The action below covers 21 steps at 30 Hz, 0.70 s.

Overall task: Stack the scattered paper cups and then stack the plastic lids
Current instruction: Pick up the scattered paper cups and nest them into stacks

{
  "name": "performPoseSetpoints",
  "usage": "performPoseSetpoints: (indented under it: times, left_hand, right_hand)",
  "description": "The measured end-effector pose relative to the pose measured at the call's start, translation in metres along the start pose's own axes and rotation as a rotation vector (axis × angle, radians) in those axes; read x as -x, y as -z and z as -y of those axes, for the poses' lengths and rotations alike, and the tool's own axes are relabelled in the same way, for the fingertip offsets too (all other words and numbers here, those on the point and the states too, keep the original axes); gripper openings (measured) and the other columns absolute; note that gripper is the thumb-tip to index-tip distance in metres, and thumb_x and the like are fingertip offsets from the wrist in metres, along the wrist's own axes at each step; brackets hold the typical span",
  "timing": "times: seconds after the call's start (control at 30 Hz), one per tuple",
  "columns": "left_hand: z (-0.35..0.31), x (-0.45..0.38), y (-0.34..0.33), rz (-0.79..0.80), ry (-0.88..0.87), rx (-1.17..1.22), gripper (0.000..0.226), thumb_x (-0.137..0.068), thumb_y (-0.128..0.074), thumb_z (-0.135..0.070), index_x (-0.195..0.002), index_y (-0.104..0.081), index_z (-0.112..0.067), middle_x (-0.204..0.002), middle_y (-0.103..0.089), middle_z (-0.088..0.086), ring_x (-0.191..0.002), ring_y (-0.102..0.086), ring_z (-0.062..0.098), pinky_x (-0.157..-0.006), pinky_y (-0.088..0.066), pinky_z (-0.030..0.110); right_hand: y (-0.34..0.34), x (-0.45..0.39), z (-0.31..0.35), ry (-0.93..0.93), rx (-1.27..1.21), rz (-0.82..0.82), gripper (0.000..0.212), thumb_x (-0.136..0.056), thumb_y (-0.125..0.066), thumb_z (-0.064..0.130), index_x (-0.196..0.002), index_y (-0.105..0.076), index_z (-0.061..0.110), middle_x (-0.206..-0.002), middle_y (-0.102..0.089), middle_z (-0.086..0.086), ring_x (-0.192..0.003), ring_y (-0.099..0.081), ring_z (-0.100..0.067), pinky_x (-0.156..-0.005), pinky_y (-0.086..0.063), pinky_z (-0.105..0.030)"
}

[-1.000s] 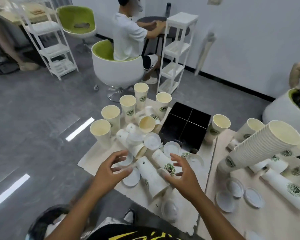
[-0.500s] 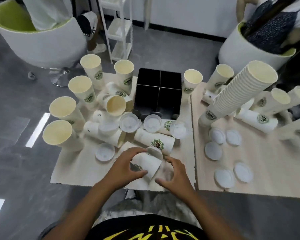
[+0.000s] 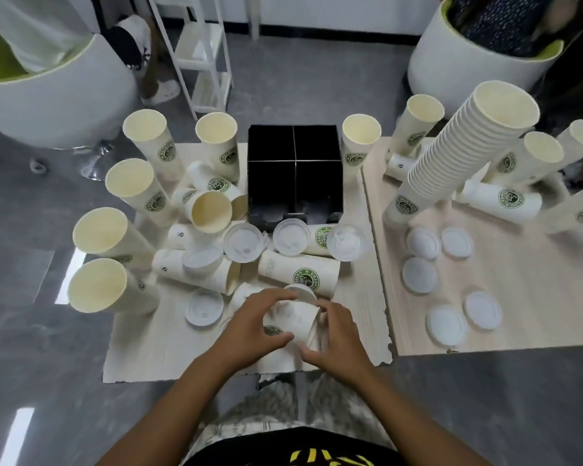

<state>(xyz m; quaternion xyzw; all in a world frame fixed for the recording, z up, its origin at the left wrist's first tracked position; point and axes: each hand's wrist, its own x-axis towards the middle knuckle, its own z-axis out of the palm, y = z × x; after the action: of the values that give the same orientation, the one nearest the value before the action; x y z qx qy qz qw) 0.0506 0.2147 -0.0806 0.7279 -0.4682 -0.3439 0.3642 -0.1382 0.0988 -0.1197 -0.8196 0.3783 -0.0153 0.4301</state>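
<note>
Head view: a paper cup [image 3: 293,317] lies on its side at the near edge of the table [image 3: 155,358], straight in front of the black box [image 3: 295,169], with the left hand [image 3: 249,331] curled round its body and the right hand [image 3: 337,334] closed on its open end. Between it and the box more cups lie tipped among loose lids [image 3: 204,307]. Left and right of the box other cups stand singly, so I judge stacking barely begun here; right of the box, on the next table, a tall stack [image 3: 458,156] already leans.
</note>
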Motion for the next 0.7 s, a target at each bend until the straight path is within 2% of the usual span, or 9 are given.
performPoseSetpoints:
  times: [0.07,0.17,0.3,0.4,0.5,0.7]
  left_hand:
    - [-0.012,0.0,0.006,-0.006,-0.048,0.013,0.066,-0.074,-0.084,-0.023,-0.132,-0.059,-0.041,-0.136,-0.058,-0.028,-0.129,-0.053,0.001,-0.108,-0.04,0.02]
    - [-0.034,0.0,0.018,-0.006,-0.113,0.034,0.066,-0.075,-0.086,-0.033,-0.133,-0.058,-0.043,-0.137,-0.058,-0.026,-0.13,-0.054,0.004,-0.108,-0.042,0.024]
    - [-0.066,0.0,0.034,-0.01,-0.141,0.089,0.069,-0.076,-0.09,-0.037,-0.136,-0.056,-0.043,-0.141,-0.057,-0.025,-0.132,-0.054,0.003,-0.102,-0.047,0.024]
    - [-0.088,-0.003,0.043,-0.023,-0.171,0.1,0.075,-0.075,-0.092,-0.036,-0.139,-0.054,-0.047,-0.143,-0.056,-0.026,-0.133,-0.054,0.004,-0.101,-0.054,0.033]
    - [-0.109,-0.011,0.051,-0.051,-0.199,0.117,0.077,-0.074,-0.093,-0.038,-0.139,-0.054,-0.051,-0.142,-0.056,-0.027,-0.133,-0.053,0.003,-0.096,-0.057,0.032]
    - [-0.142,-0.028,0.057,-0.09,-0.24,0.166,0.08,-0.069,-0.096,-0.029,-0.138,-0.058,-0.046,-0.135,-0.061,-0.026,-0.129,-0.057,0.0,-0.088,-0.06,0.026]
  right_hand:
    - [0.015,0.003,0.011,0.03,-0.066,-0.022,0.085,-0.07,-0.085,0.045,-0.14,-0.038,0.038,-0.132,-0.042,0.019,-0.122,-0.046,0.0,-0.099,-0.046,-0.027]
    - [0.042,0.012,0.031,0.108,-0.114,-0.081,0.086,-0.068,-0.088,0.036,-0.14,-0.041,0.038,-0.134,-0.042,0.022,-0.123,-0.05,-0.002,-0.092,-0.049,-0.02]
    - [0.077,0.021,0.063,0.204,-0.153,-0.164,0.088,-0.069,-0.092,0.041,-0.142,-0.044,0.033,-0.137,-0.043,0.025,-0.129,-0.049,-0.003,-0.098,-0.044,-0.013]
    - [0.1,0.026,0.084,0.239,-0.199,-0.204,0.091,-0.069,-0.092,0.049,-0.144,-0.044,0.034,-0.142,-0.043,0.023,-0.134,-0.046,-0.004,-0.103,-0.042,-0.014]
    - [0.12,0.031,0.099,0.255,-0.246,-0.25,0.092,-0.068,-0.092,0.054,-0.144,-0.042,0.039,-0.142,-0.043,0.026,-0.134,-0.046,-0.001,-0.103,-0.041,-0.014]
    - [0.158,0.039,0.106,0.281,-0.321,-0.318,0.09,-0.065,-0.096,0.039,-0.14,-0.046,0.047,-0.141,-0.05,0.025,-0.132,-0.051,-0.004,-0.106,-0.045,-0.023]
